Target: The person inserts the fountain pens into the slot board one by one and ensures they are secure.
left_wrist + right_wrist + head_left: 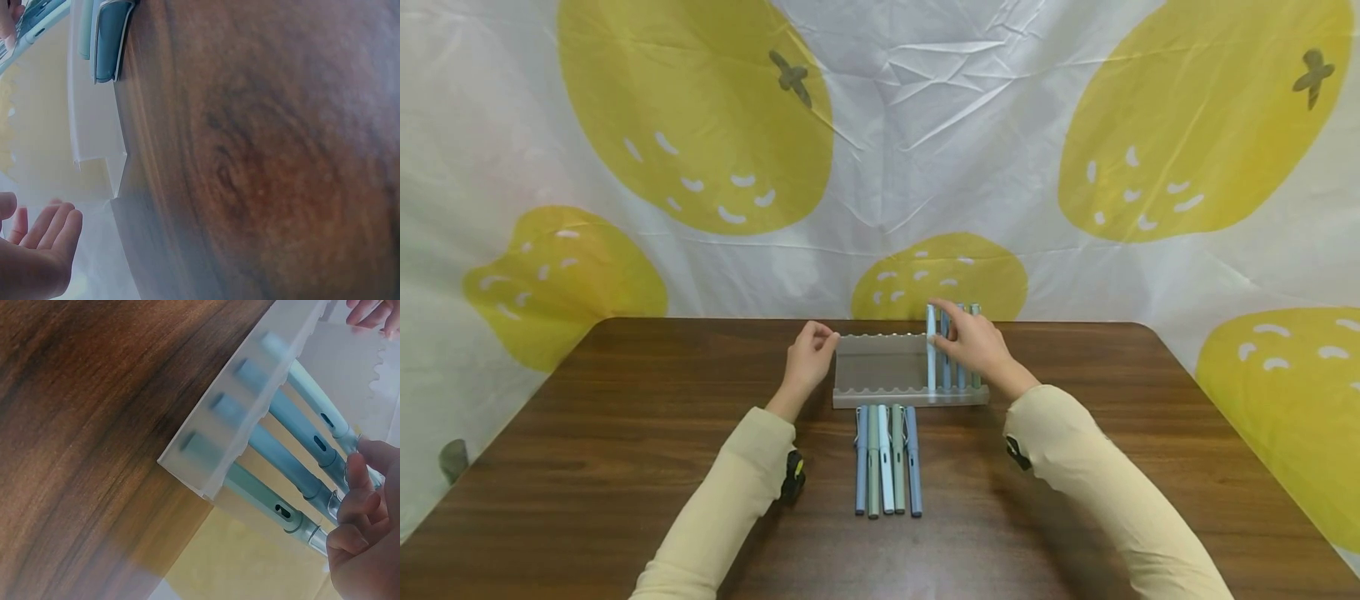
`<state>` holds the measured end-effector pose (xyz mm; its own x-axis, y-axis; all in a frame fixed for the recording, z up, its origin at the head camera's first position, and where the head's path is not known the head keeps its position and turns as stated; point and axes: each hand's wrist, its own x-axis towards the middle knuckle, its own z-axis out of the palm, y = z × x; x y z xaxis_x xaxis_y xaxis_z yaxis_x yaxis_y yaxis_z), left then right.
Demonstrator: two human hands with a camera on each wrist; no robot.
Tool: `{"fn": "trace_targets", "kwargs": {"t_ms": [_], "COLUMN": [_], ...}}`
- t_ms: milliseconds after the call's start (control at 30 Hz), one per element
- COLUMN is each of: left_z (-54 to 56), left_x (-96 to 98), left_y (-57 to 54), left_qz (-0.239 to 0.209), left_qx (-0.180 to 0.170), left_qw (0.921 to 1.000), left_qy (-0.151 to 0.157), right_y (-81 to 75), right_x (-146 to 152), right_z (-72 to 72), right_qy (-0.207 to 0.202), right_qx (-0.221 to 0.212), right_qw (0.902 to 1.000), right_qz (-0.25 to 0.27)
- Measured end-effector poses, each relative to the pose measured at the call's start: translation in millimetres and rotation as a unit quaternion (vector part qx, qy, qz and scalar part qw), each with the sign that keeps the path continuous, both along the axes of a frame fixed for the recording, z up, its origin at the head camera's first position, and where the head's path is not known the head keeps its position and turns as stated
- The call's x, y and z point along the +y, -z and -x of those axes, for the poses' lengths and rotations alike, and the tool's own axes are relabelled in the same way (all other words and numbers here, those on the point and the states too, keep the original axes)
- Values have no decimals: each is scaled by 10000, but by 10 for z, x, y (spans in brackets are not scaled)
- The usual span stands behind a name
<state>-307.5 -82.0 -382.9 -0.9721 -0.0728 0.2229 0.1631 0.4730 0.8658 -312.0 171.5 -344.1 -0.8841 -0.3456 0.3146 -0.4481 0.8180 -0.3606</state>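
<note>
A frosted clear pen rack (pixel 880 367) with scalloped edges stands at the far side of the table. At its right end, pens stand in the notches: a green pen (pixel 265 503), two blue pens (pixel 290 459) and a light blue pen (pixel 931 350). My right hand (pixel 973 340) pinches the light blue pen near its upper end, its lower end in the rack's front ledge. My left hand (pixel 810 358) has thumb and index finger together at the rack's upper left corner, gripping its edge; in the left wrist view the other fingers (pixel 56 228) extend beside the rack.
In front of the rack, several pens (pixel 886 458) in blue, green and light blue lie side by side on the brown wooden table (pixel 662 433). Behind the table hangs a white cloth (pixel 880 167) printed with yellow fruit.
</note>
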Motion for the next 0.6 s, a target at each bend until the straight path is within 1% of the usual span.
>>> {"fn": "trace_targets", "kwargs": {"t_ms": [400, 533, 600], "left_z": [-2, -1, 5], "left_x": [-7, -6, -4], "left_y": [-1, -1, 3], "left_qz": [-13, -33, -29], "left_qx": [-10, 15, 26], "left_qw": [10000, 10000, 10000], "left_qy": [-17, -3, 3], "right_y": [1, 20, 38], "right_x": [-6, 15, 29], "right_z": [12, -2, -13], "right_qy": [-5, -31, -61], "right_qx": [-85, 7, 135], "right_qw": [9999, 9999, 9995], "right_qz": [-60, 122, 261]}}
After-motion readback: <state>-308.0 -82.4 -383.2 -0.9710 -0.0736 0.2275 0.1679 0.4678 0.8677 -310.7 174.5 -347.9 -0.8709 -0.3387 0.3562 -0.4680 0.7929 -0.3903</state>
